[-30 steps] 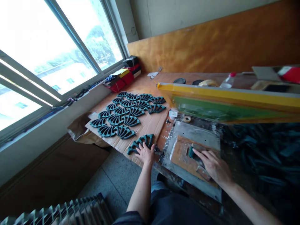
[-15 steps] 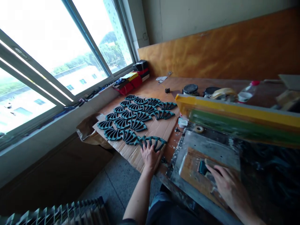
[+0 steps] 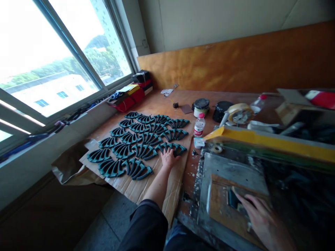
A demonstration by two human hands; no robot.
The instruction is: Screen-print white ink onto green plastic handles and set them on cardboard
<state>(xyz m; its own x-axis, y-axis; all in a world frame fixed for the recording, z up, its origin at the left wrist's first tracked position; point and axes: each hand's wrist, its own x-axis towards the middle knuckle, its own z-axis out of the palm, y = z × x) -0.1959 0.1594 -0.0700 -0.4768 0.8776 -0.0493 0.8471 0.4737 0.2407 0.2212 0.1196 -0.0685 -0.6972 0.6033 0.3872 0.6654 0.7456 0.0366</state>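
Observation:
My left hand [image 3: 169, 157] lies flat, fingers spread, on a teal fan-shaped plastic piece [image 3: 175, 148] at the right end of a row of several such pieces [image 3: 136, 139] laid out on a cardboard sheet [image 3: 131, 184]. My right hand [image 3: 261, 218] rests with fingers extended on a small dark teal part [image 3: 231, 198] seated in a brown jig plate [image 3: 222, 209] on a grey metal base [image 3: 230, 164]. A yellow-framed screen [image 3: 274, 141] is tilted up above the base.
A small water bottle [image 3: 199, 126], ink tins [image 3: 201, 106], a tape roll [image 3: 238, 113] and a second bottle [image 3: 258, 101] stand behind the screen. Red boxes [image 3: 131, 99] sit by the window. A dark heap of pieces [image 3: 303, 181] fills the right. A plywood board [image 3: 235, 62] backs the bench.
My left hand has slid the fan-shaped piece away from the cardboard's near edge up to the end of a row. The view has swung left; my right hand stays on the jig.

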